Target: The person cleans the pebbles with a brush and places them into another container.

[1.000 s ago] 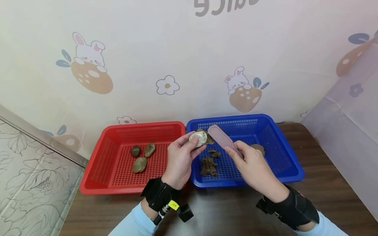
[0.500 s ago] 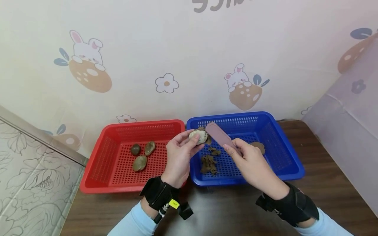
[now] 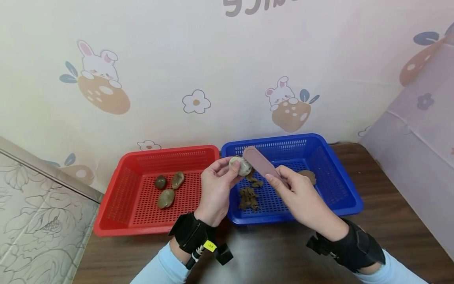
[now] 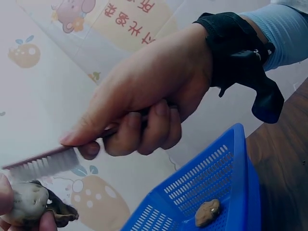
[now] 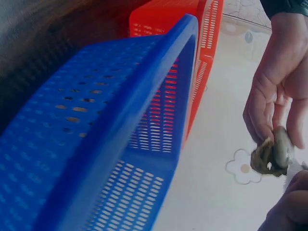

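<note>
My left hand [image 3: 216, 187] pinches a pale, rounded stone [image 3: 244, 167] between thumb and fingers, above the near-left part of the blue basket [image 3: 349, 189]. Brown, clay-like matter [image 4: 61, 210] clings to one side of the stone in the left wrist view. My right hand [image 3: 302, 197] grips a pinkish brush [image 3: 261, 163], fingers curled round its handle and thumb along its back. The white bristles [image 4: 45, 166] face down right at the stone's upper side. In the head view the brush head overlaps the stone's right edge.
In the red basket [image 3: 106, 203] on the left lie 3 greenish-brown stones [image 3: 166, 198]. The blue basket holds brown clay scraps [image 3: 249, 199] and a flat brown lump [image 3: 308, 176]. Both baskets stand on a dark wooden table [image 3: 269, 252] against a printed wall covering [image 3: 230, 86].
The brush head has shifted left onto the stone's right edge. The left hand still pinches the stone, which has turned slightly. The head view has shifted a little.
</note>
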`<action>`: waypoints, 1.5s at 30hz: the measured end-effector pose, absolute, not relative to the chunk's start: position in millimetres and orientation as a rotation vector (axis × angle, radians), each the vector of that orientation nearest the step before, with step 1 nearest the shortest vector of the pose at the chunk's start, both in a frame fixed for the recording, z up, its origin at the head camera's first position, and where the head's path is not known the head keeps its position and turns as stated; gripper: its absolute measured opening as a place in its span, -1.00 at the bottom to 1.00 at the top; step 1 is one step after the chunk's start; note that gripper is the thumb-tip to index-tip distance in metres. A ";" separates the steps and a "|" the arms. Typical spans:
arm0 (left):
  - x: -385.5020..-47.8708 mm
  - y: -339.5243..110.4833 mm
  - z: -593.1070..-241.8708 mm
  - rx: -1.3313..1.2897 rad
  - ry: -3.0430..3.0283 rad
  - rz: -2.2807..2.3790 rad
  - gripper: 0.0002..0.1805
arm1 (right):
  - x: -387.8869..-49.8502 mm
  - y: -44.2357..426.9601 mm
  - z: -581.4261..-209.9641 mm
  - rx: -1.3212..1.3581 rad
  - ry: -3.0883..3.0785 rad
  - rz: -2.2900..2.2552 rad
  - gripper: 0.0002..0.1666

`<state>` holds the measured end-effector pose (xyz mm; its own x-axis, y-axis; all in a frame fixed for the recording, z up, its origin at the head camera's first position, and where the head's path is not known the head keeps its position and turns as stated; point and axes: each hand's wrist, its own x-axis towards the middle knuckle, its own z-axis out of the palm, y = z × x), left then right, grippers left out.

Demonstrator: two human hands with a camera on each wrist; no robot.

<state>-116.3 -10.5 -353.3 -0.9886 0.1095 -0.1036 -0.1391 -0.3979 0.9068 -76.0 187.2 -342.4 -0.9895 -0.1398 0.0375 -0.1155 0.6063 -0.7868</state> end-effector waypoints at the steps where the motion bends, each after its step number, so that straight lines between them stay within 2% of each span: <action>1: -116.2 -10.3 -353.6 -0.048 1.627 2.508 -0.62 | -76.0 188.9 -342.8 -0.209 2.799 -1.348 -0.59; 12: -115.6 -10.8 -355.2 0.051 1.592 2.536 -0.60 | -72.0 187.7 -335.0 -0.254 2.717 -1.482 -0.64; 19: -119.0 -11.0 -355.9 -0.047 1.487 2.586 -0.63 | -72.8 189.7 -340.5 -0.244 2.700 -1.461 -0.65; 25: -117.8 -13.1 -354.8 -0.067 1.502 2.566 -0.61 | -79.6 199.4 -347.2 -0.201 2.753 -1.362 -0.58; 35: -118.1 -11.6 -354.1 -0.043 1.417 2.565 -0.58 | -74.0 183.8 -341.1 -0.239 2.655 -1.552 -0.64; 41: -118.2 -6.3 -349.2 -0.028 1.354 2.535 -0.62 | -74.5 177.4 -348.8 -0.155 2.720 -1.482 -0.59; 45: -115.9 -7.4 -345.6 0.037 1.244 2.500 -0.57 | -77.2 173.8 -354.6 -0.140 2.799 -1.341 -0.55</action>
